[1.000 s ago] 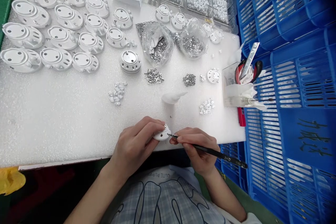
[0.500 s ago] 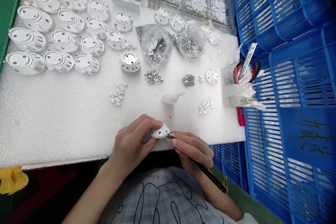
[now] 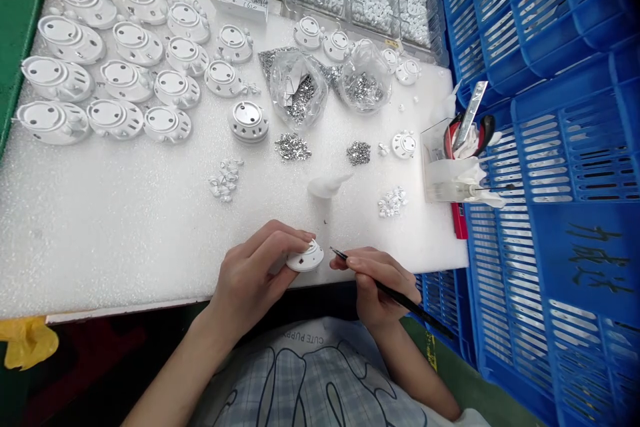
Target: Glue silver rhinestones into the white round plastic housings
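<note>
The disc (image 3: 306, 259) is sitting clamped btwn the thumb and fingers of the L hand (image 3: 260, 261), over the near edge of the foam (image 3: 125, 213); can't tell if it's touching down. The R hand (image 3: 383, 283) is closing its fingers round the black tweezers (image 3: 400, 297), whose tip is pointing at the disc's R edge, near but apart; too small to tell if it's carrying anything. A few dark spots are showing on the rim, so I'm judging this pc. partly done at most, tho' the fingers are hiding some of it. Just ahead, the bottle (image 3: 324, 188) is standing btwn a white heap (image 3: 226, 180) on the L and another white heap (image 3: 393, 202) on the R; beyond, a metal heap (image 3: 293, 147) and a smaller metal heap (image 3: 359, 153) are lying ready, so parts aren't short. The stack (image 3: 249, 124) is showing dark marks but no knobs I can see, so it's prob. lacking some work. Farther L, the rows (image 3: 127, 80) are wearing knobs and looking furthest along, maybe finished. At the back, the tray (image 3: 420, 48) is holding loads more white pcs.
</note>
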Demonstrator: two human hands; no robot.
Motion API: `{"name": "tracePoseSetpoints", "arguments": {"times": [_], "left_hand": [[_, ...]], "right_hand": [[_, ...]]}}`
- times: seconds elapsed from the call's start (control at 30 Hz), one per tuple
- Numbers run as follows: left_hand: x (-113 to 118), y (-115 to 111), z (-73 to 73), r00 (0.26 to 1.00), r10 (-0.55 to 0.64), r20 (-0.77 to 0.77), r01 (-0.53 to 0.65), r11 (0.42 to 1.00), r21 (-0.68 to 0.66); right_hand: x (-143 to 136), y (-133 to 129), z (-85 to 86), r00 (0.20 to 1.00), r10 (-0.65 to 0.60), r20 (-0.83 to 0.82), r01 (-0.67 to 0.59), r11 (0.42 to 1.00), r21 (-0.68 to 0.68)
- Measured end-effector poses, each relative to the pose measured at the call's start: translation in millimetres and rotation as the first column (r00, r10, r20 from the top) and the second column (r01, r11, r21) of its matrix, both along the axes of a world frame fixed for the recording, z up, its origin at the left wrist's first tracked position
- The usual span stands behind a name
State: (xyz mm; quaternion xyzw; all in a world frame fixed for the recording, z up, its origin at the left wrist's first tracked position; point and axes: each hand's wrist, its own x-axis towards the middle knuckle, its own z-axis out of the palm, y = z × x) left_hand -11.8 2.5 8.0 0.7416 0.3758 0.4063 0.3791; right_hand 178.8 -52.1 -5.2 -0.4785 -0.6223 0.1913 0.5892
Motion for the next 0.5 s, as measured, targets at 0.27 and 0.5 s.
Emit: {"name": "tracePoseSetpoints", "arguments": {"times": [0.27,0.5], "left_hand": [[1.6,0.7,-0.6,1.0,-0.017,-0.015,0.017,1.0,0.002],[1.4,0.0,-1.3,1.0,-0.01,-0.025,0.01,1.0,0.003]], "right_hand": [[1.4,6.5,6.8,0.986,0.168,-0.025,-0.167,0.986,0.02],[3.9,6.8,8.1,0.978,0.206,0.023,-0.206,0.979,-0.004]]}}
